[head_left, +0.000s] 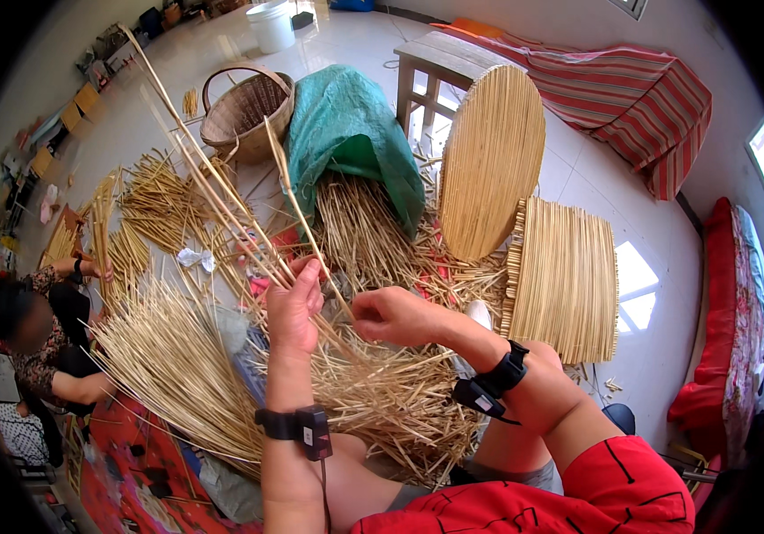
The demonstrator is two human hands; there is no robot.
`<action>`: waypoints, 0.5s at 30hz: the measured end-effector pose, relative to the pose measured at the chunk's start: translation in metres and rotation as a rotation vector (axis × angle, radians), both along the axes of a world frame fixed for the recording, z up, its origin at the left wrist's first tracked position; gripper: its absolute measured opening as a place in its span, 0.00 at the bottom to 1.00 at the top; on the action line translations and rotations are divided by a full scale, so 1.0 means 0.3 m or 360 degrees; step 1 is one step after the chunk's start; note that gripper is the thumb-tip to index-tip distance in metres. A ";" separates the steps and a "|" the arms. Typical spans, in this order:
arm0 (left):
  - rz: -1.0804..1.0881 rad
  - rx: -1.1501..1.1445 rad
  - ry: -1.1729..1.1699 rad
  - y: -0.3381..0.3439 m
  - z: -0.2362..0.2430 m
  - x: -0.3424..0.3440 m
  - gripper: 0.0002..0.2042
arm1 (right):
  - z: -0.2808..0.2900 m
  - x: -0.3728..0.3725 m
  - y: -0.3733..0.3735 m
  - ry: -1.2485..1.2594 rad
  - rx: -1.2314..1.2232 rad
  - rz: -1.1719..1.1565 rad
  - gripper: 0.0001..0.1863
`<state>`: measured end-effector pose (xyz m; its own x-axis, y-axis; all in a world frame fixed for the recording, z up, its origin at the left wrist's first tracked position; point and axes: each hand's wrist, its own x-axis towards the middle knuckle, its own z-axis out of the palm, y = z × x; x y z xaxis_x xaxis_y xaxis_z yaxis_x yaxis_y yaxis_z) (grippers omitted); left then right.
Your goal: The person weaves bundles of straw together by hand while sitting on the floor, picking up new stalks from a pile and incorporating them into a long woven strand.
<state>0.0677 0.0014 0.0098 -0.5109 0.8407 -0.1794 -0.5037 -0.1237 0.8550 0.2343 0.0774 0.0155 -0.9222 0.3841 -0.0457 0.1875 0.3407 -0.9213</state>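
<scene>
Head view: so there's this single pale stalk (287,182) right in front of the person, long axis slanting from far left down to near right. It crosses by the left hand's fingertips, and its near end sits just by the right hand's. The left hand (295,307) is nearer most of its length, and its fingers are clenched on a few long stalks (253,238) that lean off far left, with tips well apart from the fist. The right hand (392,315) has curled fingers by that near end, but I honestly can't tell if they're pinching it or just next to it. Below both hands there's a messy straw pile (400,405), with a long sheaf (173,356) to the left. Farther out: green sack (333,116), wicker basket (268,142) far left of it, oval straw panel (493,165) to the right.
</scene>
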 end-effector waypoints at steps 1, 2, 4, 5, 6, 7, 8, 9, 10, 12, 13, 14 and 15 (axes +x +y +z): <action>-0.0020 -0.0026 0.0015 0.003 0.006 0.007 0.09 | -0.004 0.001 0.003 -0.0014 0.0014 0.0026 0.09; -0.0040 -0.0051 0.0030 0.006 0.018 0.017 0.09 | -0.008 0.002 0.004 -0.0027 0.0028 0.0053 0.09; -0.0082 -0.0090 0.0065 0.005 0.014 0.019 0.09 | -0.009 0.003 0.002 -0.0045 0.0042 0.0047 0.10; -0.0069 -0.0097 0.0082 0.002 0.009 0.017 0.09 | -0.009 0.001 0.000 -0.0053 0.0048 0.0047 0.10; -0.0056 -0.0104 0.0099 0.000 0.006 0.016 0.09 | -0.016 -0.005 -0.005 0.0015 0.0005 -0.0028 0.10; -0.0048 -0.0107 0.0116 0.001 0.006 0.018 0.10 | -0.021 -0.010 -0.011 0.0080 -0.0034 -0.0110 0.10; -0.0078 -0.0143 0.0128 0.000 0.007 0.019 0.09 | -0.021 -0.018 -0.016 0.0146 -0.0074 -0.0190 0.10; -0.0107 -0.0179 0.0141 -0.004 0.009 0.021 0.09 | -0.018 -0.028 -0.022 0.0228 -0.0297 -0.0284 0.09; -0.0138 -0.0214 0.0153 -0.005 0.010 0.024 0.09 | -0.008 -0.040 -0.028 0.0308 -0.0518 -0.0379 0.08; -0.0170 -0.0226 0.0170 -0.003 0.012 0.043 0.09 | 0.010 -0.048 -0.029 0.0354 -0.0609 -0.0524 0.08; -0.0188 -0.0232 0.0179 0.001 0.016 0.060 0.09 | 0.000 -0.049 -0.026 0.0356 -0.0536 -0.0577 0.08; -0.0117 -0.0174 0.0139 0.008 0.030 0.082 0.08 | -0.018 -0.050 -0.020 0.0357 -0.0463 -0.0629 0.07; -0.0104 -0.0135 0.0129 0.013 0.028 0.090 0.08 | -0.028 -0.051 -0.016 0.0359 -0.0389 -0.0680 0.07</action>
<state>0.0946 0.0052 0.0182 -0.4711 0.8563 -0.2116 -0.4374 -0.0185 0.8991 0.2190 0.0727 0.0073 -0.6832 0.7302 0.0001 0.0510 0.0479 -0.9975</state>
